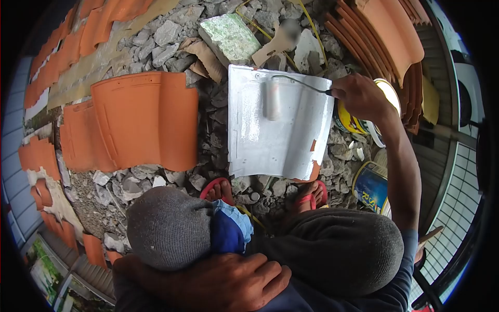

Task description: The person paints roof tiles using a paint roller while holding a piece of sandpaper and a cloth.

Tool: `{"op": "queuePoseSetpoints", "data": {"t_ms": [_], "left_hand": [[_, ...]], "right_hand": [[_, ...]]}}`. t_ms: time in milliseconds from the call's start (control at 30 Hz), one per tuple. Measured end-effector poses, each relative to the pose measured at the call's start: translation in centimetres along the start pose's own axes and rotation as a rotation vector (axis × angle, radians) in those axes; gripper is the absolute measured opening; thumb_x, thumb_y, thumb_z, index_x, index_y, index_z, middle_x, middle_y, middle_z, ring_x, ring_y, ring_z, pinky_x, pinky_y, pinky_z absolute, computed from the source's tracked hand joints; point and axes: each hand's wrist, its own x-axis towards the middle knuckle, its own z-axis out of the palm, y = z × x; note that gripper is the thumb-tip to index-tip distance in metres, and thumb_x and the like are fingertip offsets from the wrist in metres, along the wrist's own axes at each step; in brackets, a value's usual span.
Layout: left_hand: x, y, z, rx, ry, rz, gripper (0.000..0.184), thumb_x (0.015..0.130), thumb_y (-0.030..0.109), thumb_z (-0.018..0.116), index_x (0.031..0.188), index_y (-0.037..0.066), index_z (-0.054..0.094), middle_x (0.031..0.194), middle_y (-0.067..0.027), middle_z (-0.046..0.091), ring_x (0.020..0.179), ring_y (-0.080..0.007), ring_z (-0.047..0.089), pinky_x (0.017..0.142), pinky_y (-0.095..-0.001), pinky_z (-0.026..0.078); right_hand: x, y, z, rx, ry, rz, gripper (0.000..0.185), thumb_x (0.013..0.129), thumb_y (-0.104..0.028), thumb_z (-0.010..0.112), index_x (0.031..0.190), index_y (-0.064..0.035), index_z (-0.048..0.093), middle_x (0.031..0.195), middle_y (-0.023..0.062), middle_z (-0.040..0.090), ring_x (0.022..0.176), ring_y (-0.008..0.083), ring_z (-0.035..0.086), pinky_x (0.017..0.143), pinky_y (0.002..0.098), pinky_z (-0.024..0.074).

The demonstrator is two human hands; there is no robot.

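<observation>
My right hand is closed around the dark handle of a paint roller. The roller's white sleeve lies on the upper middle of a roof tile coated in white paint. Bare orange shows at that tile's lower right corner, and its left part looks wet. Just beyond my right hand stands a yellow paint bucket with an open top, partly hidden by the hand. My left hand rests near my lap, fingers bent together, beside a blue cloth; whether it holds anything is hidden.
Unpainted orange tiles lie to the left on rubble. Stacked tiles stand at the upper right. A blue can lies right of my feet. A green-flecked slab sits beyond the white tile.
</observation>
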Motion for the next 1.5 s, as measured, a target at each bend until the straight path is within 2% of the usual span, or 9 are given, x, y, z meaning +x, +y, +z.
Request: {"op": "queuePoseSetpoints", "data": {"t_ms": [33, 67, 167, 400, 500, 967, 1100, 1300, 1500], "left_hand": [[0.6, 0.3, -0.1, 0.005, -0.014, -0.017, 0.045, 0.077, 0.019, 0.066, 0.116, -0.003, 0.069, 0.081, -0.0047, 0.057, 0.067, -0.0112, 0.056, 0.047, -0.0228, 0.049], [1.2, 0.5, 0.0, 0.011, -0.03, -0.035, 0.048, 0.073, 0.019, 0.066, 0.116, -0.002, 0.071, 0.081, -0.0041, 0.058, 0.066, -0.0098, 0.057, 0.049, -0.0218, 0.05], [-1.3, 1.5, -0.3, 0.058, 0.043, -0.101, 0.029, 0.087, 0.019, 0.063, 0.11, 0.002, 0.068, 0.087, -0.0062, 0.06, 0.078, -0.0165, 0.06, 0.052, -0.0296, 0.053], [-1.9, 1.6, -0.3, 0.068, 0.055, -0.072, 0.027, 0.088, 0.019, 0.062, 0.108, 0.002, 0.068, 0.088, -0.0062, 0.06, 0.078, -0.0158, 0.06, 0.052, -0.028, 0.051], [-2.0, 1.4, -0.5, 0.071, 0.054, -0.052, 0.026, 0.088, 0.018, 0.062, 0.108, 0.002, 0.068, 0.087, -0.0059, 0.06, 0.078, -0.0159, 0.061, 0.052, -0.0281, 0.05], [-2.7, 0.5, 0.1, 0.072, 0.098, 0.057, 0.023, 0.086, 0.018, 0.06, 0.101, 0.002, 0.067, 0.086, -0.0062, 0.057, 0.076, -0.0156, 0.056, 0.054, -0.0262, 0.05], [-2.7, 0.5, -0.4, 0.077, 0.052, 0.053, 0.025, 0.086, 0.019, 0.06, 0.102, 0.001, 0.067, 0.087, -0.007, 0.057, 0.078, -0.0161, 0.057, 0.055, -0.0258, 0.051], [-3.1, 0.5, -1.3, -0.019, 0.131, -0.044, 0.028, 0.086, 0.019, 0.061, 0.106, 0.002, 0.069, 0.09, -0.0071, 0.061, 0.079, -0.0161, 0.059, 0.053, -0.0263, 0.05], [-2.5, 0.6, -1.3, -0.029, 0.079, -0.079, 0.031, 0.086, 0.02, 0.063, 0.109, 0.002, 0.071, 0.089, -0.006, 0.061, 0.078, -0.0145, 0.059, 0.052, -0.025, 0.049]], "right_hand": [[-0.7, 0.4, -0.8, -0.068, -0.039, 0.067, 0.015, 0.093, -0.013, 0.064, 0.099, -0.0046, 0.074, 0.091, 0.0208, 0.072, 0.093, 0.0386, 0.07, 0.083, 0.0472, 0.052], [-1.9, 1.4, -0.7, 0.039, 0.19, -0.043, 0.009, 0.085, -0.007, 0.06, 0.081, -0.0008, 0.065, 0.083, 0.0229, 0.067, 0.087, 0.0429, 0.067, 0.077, 0.052, 0.0497], [-1.4, 0.2, -3.5, -0.01, 0.137, 0.084, 0.018, 0.095, -0.016, 0.06, 0.098, -0.0046, 0.074, 0.095, 0.0207, 0.071, 0.098, 0.0389, 0.069, 0.086, 0.0477, 0.0513], [4.3, 0.3, -2.9, 0.162, -0.069, -0.007, 0.027, 0.1, -0.019, 0.057, 0.116, -0.0035, 0.073, 0.096, 0.0157, 0.073, 0.092, 0.0251, 0.071, 0.089, 0.0387, 0.054], [6.4, -1.4, -3.2, 0.234, -0.044, -0.125, 0.025, 0.101, -0.016, 0.063, 0.118, -0.0009, 0.072, 0.094, 0.0159, 0.075, 0.082, 0.0223, 0.074, 0.079, 0.0373, 0.0563], [6.1, 1.9, -3.4, 0.181, -0.1, 0.005, 0.024, 0.102, -0.018, 0.061, 0.11, 0.0016, 0.072, 0.086, 0.0123, 0.07, 0.079, 0.0213, 0.069, 0.074, 0.0382, 0.0521], [4.0, -2.0, -1.5, 0.407, -0.095, -0.021, 0.028, 0.103, -0.017, 0.06, 0.118, 0.0031, 0.07, 0.084, 0.0099, 0.068, 0.074, 0.0154, 0.065, 0.07, 0.0344, 0.0526], [-1.6, -8.5, 7.0, 1.323, -0.051, 0.117, 0.027, 0.104, -0.009, 0.06, 0.123, 0.0098, 0.063, 0.087, 0.0087, 0.068, 0.07, 0.0131, 0.066, 0.066, 0.0275, 0.0578], [-5.7, -11.8, 14.2, 1.548, -0.122, 0.243, 0.028, 0.103, -0.01, 0.063, 0.124, 0.0085, 0.061, 0.094, 0.0094, 0.069, 0.08, 0.0136, 0.068, 0.071, 0.0298, 0.0596]]}}
